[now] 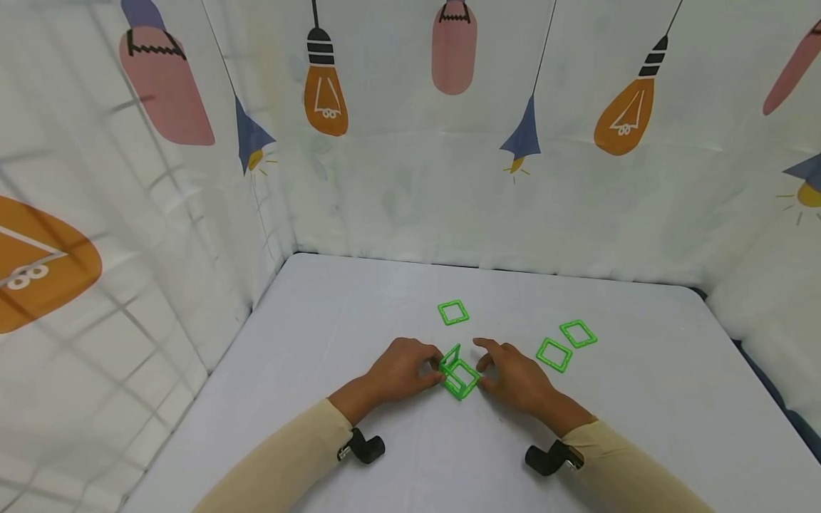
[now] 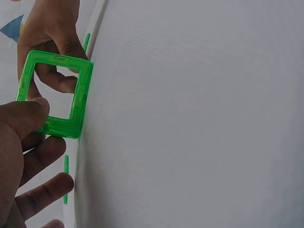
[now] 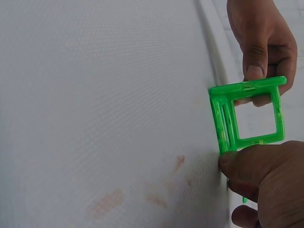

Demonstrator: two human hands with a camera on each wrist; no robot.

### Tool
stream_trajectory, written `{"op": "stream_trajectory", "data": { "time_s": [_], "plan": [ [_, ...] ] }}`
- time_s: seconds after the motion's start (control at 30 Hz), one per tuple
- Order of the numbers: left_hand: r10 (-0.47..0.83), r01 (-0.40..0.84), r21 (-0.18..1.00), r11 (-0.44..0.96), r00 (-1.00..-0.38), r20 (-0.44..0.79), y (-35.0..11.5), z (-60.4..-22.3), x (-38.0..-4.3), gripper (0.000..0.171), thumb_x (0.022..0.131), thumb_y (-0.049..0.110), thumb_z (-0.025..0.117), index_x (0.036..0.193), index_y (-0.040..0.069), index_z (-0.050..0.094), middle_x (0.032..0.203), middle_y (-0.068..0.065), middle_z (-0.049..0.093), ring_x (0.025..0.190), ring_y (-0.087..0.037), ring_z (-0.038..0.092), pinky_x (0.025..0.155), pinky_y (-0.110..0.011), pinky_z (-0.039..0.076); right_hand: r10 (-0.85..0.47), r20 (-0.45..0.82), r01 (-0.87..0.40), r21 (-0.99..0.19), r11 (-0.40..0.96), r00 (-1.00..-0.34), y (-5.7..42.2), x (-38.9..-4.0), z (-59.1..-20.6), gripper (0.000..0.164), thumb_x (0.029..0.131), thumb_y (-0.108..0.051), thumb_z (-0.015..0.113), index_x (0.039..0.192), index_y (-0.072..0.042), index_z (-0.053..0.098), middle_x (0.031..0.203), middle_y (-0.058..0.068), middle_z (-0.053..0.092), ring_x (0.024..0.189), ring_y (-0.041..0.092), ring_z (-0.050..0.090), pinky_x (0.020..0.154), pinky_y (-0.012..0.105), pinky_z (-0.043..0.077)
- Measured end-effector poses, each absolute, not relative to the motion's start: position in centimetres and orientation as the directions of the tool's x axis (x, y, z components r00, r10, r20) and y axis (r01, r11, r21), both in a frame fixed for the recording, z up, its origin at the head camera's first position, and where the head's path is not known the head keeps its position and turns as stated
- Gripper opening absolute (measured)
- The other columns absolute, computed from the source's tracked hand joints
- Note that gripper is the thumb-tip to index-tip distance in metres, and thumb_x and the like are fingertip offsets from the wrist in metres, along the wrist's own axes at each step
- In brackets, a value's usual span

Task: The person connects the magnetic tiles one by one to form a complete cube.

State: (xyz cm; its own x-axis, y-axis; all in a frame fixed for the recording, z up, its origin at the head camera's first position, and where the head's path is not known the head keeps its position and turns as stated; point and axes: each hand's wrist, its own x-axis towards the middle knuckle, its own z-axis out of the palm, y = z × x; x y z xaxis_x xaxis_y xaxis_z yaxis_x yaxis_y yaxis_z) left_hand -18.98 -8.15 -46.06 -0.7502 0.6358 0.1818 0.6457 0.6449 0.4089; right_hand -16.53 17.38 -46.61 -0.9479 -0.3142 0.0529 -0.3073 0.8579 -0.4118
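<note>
Several green square-frame magnetic tiles, joined into a small boxy structure (image 1: 461,394), stand on the table between the two hands, with one tile rising at its left. My left hand (image 1: 400,369) pinches the structure's left side between thumb and fingers. In the left wrist view the thumb of the left hand (image 2: 19,123) lies on a green frame. At the structure's right, my right hand (image 1: 516,377) touches a lower corner with its thumb, and its index finger is lifted away. The right wrist view shows the right hand (image 3: 275,175) at that corner; its other fingertips are partly hidden.
A loose green tile (image 1: 452,321) lies beyond the structure. Two more, a nearer tile (image 1: 545,363) and a farther tile (image 1: 569,342), lie right of the right hand. The white table (image 1: 359,299) meets a patterned cloth wall (image 1: 410,199) at its far edge.
</note>
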Motion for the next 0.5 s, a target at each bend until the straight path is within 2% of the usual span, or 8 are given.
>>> {"op": "stream_trajectory", "data": {
  "time_s": [0.2, 0.37, 0.5],
  "plan": [
    [0.632, 0.647, 0.4, 0.649, -0.752, 0.19, -8.12, -46.26, -19.0, 0.02, 0.092, 0.032, 0.078, 0.108, 0.019, 0.075, 0.093, 0.016, 0.071, 0.089, -0.006, 0.065, 0.088, -0.032, 0.05, -0.312, 0.04, -0.301, -0.406, 0.863, -0.949, 17.32, -16.55, -46.47, 0.071, 0.084, -0.022, 0.087, 0.146, -0.018, 0.052, 0.099, -0.019, 0.064, 0.095, 0.01, 0.061, 0.072, 0.031, 0.051],
    [0.631, 0.641, 0.41, 0.649, -0.755, 0.18, -8.18, -46.36, -18.99, 0.021, 0.093, 0.031, 0.078, 0.109, 0.019, 0.074, 0.094, 0.016, 0.07, 0.09, -0.006, 0.064, 0.087, -0.031, 0.05, -0.327, 0.049, -0.319, -0.399, 0.86, -0.944, 17.57, -16.63, -46.03, 0.069, 0.083, -0.023, 0.087, 0.144, -0.017, 0.055, 0.1, -0.017, 0.066, 0.098, 0.013, 0.062, 0.071, 0.031, 0.051],
    [0.623, 0.624, 0.424, 0.657, -0.765, 0.161, -8.17, -46.38, -18.96, 0.021, 0.092, 0.03, 0.079, 0.11, 0.02, 0.074, 0.095, 0.016, 0.07, 0.091, -0.007, 0.063, 0.089, -0.032, 0.05, -0.335, 0.053, -0.328, -0.397, 0.857, -0.941, 18.07, -17.02, -45.81, 0.062, 0.084, -0.021, 0.085, 0.14, -0.016, 0.059, 0.102, -0.013, 0.067, 0.101, 0.015, 0.062, 0.07, 0.03, 0.051]
  ]
}}
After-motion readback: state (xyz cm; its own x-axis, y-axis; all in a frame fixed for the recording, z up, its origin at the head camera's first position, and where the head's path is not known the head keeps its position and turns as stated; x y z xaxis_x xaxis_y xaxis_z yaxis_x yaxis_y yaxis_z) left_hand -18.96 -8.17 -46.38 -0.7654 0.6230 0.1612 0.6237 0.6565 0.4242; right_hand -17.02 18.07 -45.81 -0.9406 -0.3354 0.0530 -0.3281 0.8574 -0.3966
